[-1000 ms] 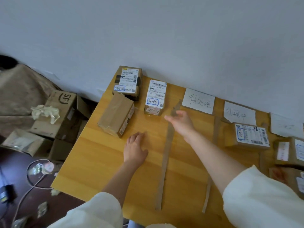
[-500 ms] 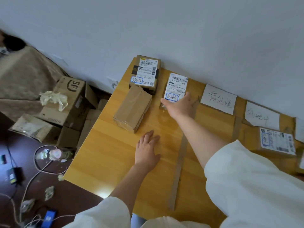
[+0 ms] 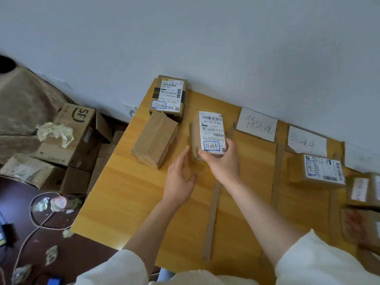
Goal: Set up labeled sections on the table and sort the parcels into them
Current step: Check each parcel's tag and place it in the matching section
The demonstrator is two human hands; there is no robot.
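Wooden table (image 3: 123,194), right hand (image 3: 223,163) grip around parcel (image 3: 207,134) labelled "502 602 12 815", left hand (image 3: 180,179) relaxed.

A light wooden desk (image 3: 123,202) stands against the wall. At its far left lie a labelled cardboard parcel (image 3: 169,95) and a plain brown taped parcel (image 3: 154,138). Brown cardboard divider strips (image 3: 211,221) run near to far. White handwritten paper signs (image 3: 257,124) line the far edge, with more labelled parcels (image 3: 316,169) at right.
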